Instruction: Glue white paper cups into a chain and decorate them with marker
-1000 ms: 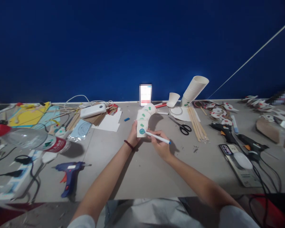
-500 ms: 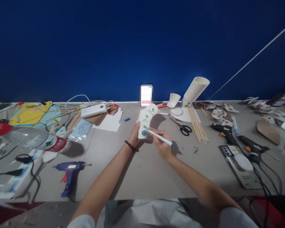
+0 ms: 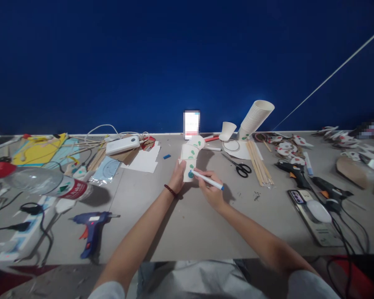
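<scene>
My left hand is closed on the near end of a curved chain of white paper cups joined together, marked with green spots. A round blue-green patch shows on the nearest cup. Between the fingers of my right hand is a white marker with a blue end. Its tip meets the cup close to that patch. Behind the cups stands a bright, blurred screen. A small blue cap-like piece lies on the table to the left.
Scissors, wooden sticks and a tall stack of paper cups are to the right. Two black glue guns and a phone lie farther right. A blue glue gun, a bottle and a power strip are left.
The near cup has turned slightly in my left hand, its spots shifting right. The marker has moved a little left and down, its tip now nearer the blue-green patch.
</scene>
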Available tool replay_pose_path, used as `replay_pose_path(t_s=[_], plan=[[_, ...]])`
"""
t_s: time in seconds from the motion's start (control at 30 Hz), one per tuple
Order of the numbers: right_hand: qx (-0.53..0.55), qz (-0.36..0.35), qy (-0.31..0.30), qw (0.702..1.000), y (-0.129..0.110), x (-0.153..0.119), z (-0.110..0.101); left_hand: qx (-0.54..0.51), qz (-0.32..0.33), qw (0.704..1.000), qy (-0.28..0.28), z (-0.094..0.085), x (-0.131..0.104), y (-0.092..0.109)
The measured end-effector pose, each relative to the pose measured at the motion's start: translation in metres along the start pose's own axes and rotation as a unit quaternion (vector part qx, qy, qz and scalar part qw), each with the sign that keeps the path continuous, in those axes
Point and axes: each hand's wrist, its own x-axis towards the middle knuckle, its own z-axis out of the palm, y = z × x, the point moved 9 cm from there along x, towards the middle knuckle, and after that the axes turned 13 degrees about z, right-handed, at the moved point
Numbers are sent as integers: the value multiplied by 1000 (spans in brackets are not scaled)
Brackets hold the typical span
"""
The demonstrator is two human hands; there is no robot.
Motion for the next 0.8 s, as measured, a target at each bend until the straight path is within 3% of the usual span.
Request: replay_pose_path(t_s=[0.8], plan=[[-24,-20,0,1000,1,-1,2,22,12,1000,13,-1,-2,5]])
